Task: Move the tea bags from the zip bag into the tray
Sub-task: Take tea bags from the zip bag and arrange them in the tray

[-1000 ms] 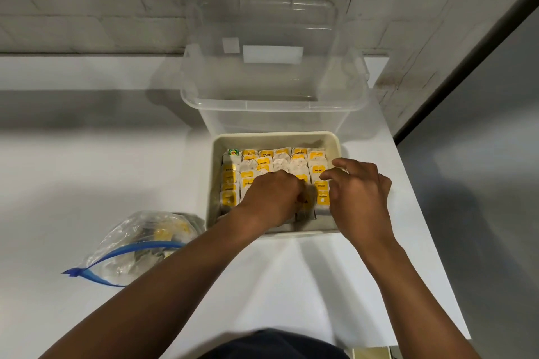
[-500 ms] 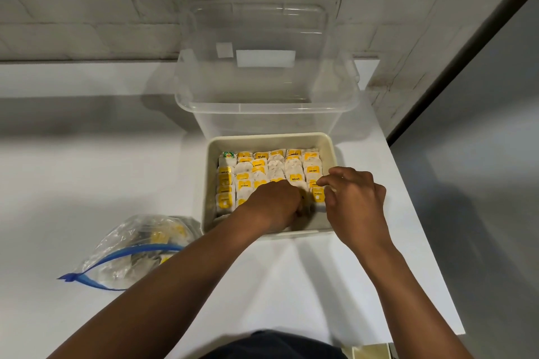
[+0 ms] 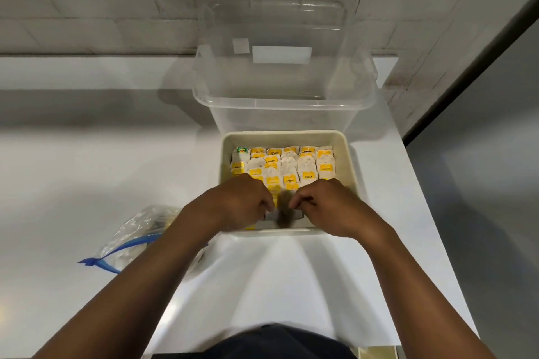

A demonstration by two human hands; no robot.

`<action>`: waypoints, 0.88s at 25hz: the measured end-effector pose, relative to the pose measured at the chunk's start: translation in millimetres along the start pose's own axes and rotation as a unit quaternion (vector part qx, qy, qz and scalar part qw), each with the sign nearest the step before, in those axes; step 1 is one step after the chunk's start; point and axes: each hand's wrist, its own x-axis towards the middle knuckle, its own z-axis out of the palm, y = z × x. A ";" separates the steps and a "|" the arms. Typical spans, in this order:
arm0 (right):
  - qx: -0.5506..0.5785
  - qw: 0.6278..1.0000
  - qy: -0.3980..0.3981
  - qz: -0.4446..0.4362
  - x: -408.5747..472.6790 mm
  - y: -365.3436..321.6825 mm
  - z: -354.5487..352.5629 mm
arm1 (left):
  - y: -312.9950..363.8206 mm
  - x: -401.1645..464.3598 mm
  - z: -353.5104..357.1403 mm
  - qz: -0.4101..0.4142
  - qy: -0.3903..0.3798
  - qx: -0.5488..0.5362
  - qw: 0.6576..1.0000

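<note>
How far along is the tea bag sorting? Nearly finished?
Mostly done: rows of tea bags fill the tray. Both the left hand and right hand are tucking bags in at its near edge. The zip bag seems to hold a few more.

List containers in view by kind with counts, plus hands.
Beige tray: 1
Clear plastic bin: 1
Zip bag: 1
Containers total: 3
Hands: 2, left hand and right hand, both at the tray's near edge.
Tea bags overlap too much to count.
</note>
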 end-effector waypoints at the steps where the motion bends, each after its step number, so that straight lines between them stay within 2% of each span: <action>1: 0.007 0.999 -0.034 0.004 5.4 -1.0 2.3 | -1.9 -2.8 2.6 0.005 -0.026 -0.006 1.000; 5: -0.009 0.990 -0.137 0.033 17.9 1.5 11.1 | -2.8 1.4 11.2 0.008 -0.096 0.008 0.995; 11: -0.048 0.991 -0.124 0.025 25.0 3.9 15.1 | -1.8 7.2 17.4 0.009 -0.116 0.056 0.992; 16: -0.050 0.993 -0.104 0.014 24.2 0.7 16.4 | -3.6 6.3 16.4 0.003 -0.083 0.029 0.996; 19: -0.046 0.991 -0.122 -0.006 22.1 -5.4 13.5 | -6.2 -0.8 12.2 0.008 -0.052 -0.039 0.998; 22: -0.047 0.988 -0.145 -0.023 25.9 -12.3 16.0 | -14.2 -16.9 2.3 0.014 0.037 -0.124 0.991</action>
